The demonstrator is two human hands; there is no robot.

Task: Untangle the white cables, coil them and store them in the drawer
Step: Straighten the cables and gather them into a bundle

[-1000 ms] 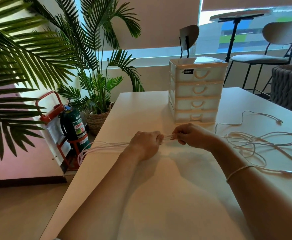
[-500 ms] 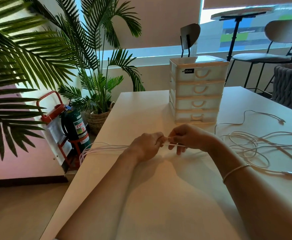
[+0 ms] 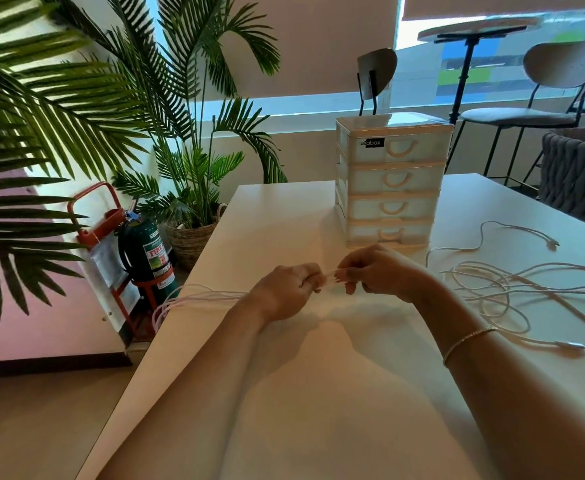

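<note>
On the white counter [image 3: 319,393], two hands meet in the middle, just in front of a small drawer box [image 3: 391,181]. The left hand [image 3: 284,292] has its fingers curled round a bunch of white cable strands [image 3: 208,296], and these strands run off to the left and hang over the counter edge in loops. The right hand [image 3: 377,273] pinches the end of the same bunch with its fingers, so a short bit of cable shows between both hands. A thin bracelet [image 3: 468,341] sits on the right arm. More white cables [image 3: 492,289] lie loose and mixed up on the counter to the right, well apart from the drawer box. All four drawers look closed. Beside the counter on the floor stand a green fire extinguisher [image 3: 144,252] and a big leafy plant [image 3: 187,161]
</note>
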